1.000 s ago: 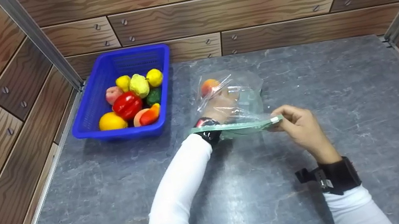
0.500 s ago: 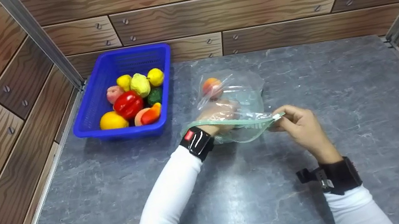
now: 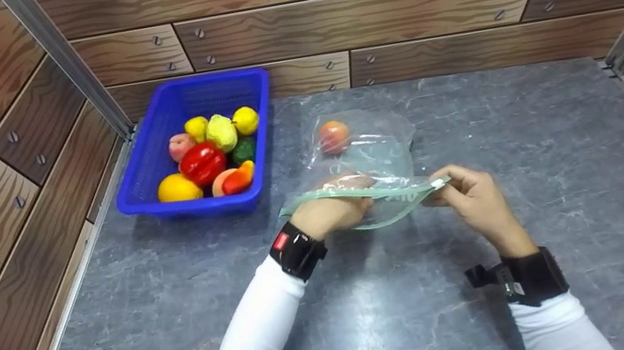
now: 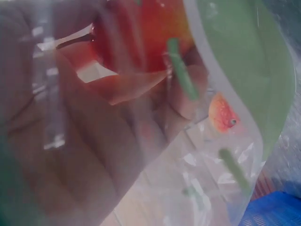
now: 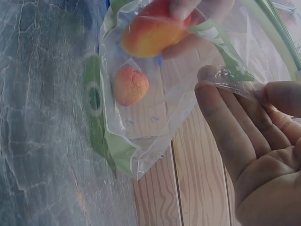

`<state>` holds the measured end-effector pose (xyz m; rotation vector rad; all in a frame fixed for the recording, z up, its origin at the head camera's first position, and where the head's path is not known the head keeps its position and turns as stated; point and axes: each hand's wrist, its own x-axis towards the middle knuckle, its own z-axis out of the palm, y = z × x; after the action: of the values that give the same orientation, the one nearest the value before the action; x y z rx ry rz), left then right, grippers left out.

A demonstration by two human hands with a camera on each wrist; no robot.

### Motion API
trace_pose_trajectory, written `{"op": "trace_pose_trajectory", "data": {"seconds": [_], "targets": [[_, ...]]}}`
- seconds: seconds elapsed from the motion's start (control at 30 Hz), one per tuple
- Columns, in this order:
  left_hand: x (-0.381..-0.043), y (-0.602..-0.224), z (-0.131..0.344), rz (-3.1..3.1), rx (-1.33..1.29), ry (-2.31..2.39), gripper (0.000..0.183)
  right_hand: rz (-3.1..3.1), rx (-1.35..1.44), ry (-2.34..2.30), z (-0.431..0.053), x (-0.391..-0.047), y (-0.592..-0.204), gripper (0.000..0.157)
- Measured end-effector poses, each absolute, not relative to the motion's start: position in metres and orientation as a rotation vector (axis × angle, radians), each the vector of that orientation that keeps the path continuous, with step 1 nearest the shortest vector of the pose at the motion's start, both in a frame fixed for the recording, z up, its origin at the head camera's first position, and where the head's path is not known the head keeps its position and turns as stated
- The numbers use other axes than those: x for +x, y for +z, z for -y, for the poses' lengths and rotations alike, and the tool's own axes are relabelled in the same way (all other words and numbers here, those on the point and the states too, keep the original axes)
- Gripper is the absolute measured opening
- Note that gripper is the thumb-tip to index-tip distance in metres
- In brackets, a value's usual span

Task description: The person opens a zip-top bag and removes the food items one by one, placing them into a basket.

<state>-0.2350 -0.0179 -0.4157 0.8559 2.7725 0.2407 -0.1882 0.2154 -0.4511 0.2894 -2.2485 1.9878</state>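
- Head view: a clear bag with a green zip lies on the grey counter, mouth toward the person, with a blue basket of fruit to its left.
- Right hand pinches the zip's end — thumb and fingertips closed on the green strip by its white slider, holding that edge up.
- Left hand sits in the mouth, fingers tucked under the upper lip; whether they are curled or straight I cannot tell from above.
- Left wrist view — blurry, through film: that hand shows a broad palm with a red-orange fruit just beyond its fingers; gripped or merely touched, I can't say.
- Right wrist view: a peach rests deep in the bag, near the bottom, with the red-orange fruit above it.
- Handling, by my read: the film looks thin, limp and slippery, and it will sag and fold wherever nothing props it up.
- The zip strip looks like the only stiff part, so that is the place to grip — pinch the rim, not the film.
- Both fruits look light and smooth, and could roll out of a tilted mouth.
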Motion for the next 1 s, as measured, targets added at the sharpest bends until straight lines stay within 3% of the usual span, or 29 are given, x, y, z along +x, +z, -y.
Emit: {"op": "trace_pose_trajectory", "data": {"seconds": [0.2, 0.37, 0.53, 0.73, 1.0], "targets": [[-0.214, -0.414, 0.033, -2.836, 0.936, 0.397, 0.03, 2.262, 0.286, 1.989, -0.216, -0.189, -0.452, 0.014], [-0.203, -0.411, 0.043, -2.815, 0.962, 0.58, 0.01, 2.256, 0.279, 1.996, -0.217, -0.189, -0.452, 0.014], [-0.199, -0.413, 0.049, -2.735, 0.877, 0.676, 0.023, 2.252, 0.289, 1.995, -0.216, -0.188, -0.453, 0.013], [-0.194, -0.414, 0.053, -2.721, 0.818, 0.73, 0.017, 2.262, 0.277, 1.998, -0.215, -0.188, -0.454, 0.013], [-0.184, -0.402, 0.059, -2.764, 1.01, 0.721, 0.015, 2.264, 0.262, 1.989, -0.217, -0.189, -0.452, 0.014]]}}
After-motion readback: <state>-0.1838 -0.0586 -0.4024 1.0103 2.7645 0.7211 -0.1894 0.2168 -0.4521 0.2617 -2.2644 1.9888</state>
